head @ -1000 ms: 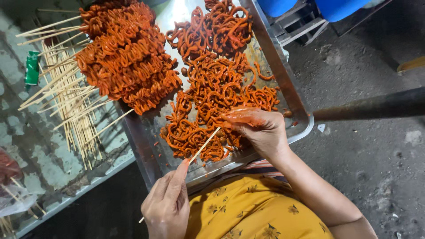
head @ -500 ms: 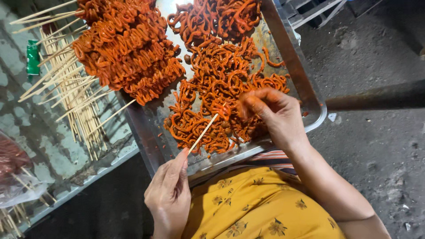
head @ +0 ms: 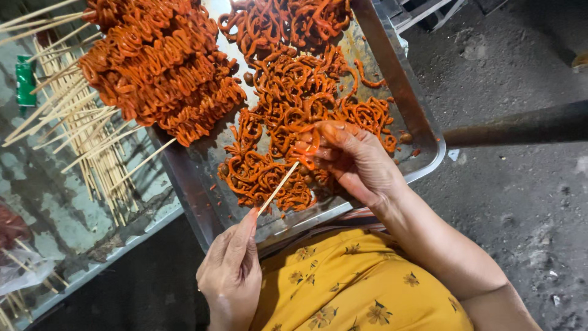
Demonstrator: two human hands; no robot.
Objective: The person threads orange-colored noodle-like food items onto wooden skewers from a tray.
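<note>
Left hand point(head: 229, 276) near, low centre, pinched tight on bare skewer point(head: 278, 187). Skewer long axis running up and to the right, pointed tip far end, ending just short of right fingertips point(head: 324, 132).

Right hand point(head: 355, 162) over tray point(head: 422, 132), fingers curled narrow around one orange coiled strip point(head: 309, 144), lifted slightly off loose pile point(head: 294, 104). Strip held just right of and beyond skewer tip; gap small, touching or not: cannot tell. Strip bent in folds, roughly crosswise to skewer axis.

Key relation: strip lies up-right of left grip, straight along skewer line. Right hand on the strip; left hand only reaching it through the stick.

Around: loose pile filling right and far part of tray, orange sauce smeared on tray floor. Loaded skewers point(head: 159, 73) stacked far left, half on tray edge, sticks fanning out left. Bare sticks point(head: 98, 159) lying on grey table point(head: 43, 202) left of tray. Green object point(head: 26, 79) far left. Yellow floral garment point(head: 361, 288) near, below tray. Dark ground right.
</note>
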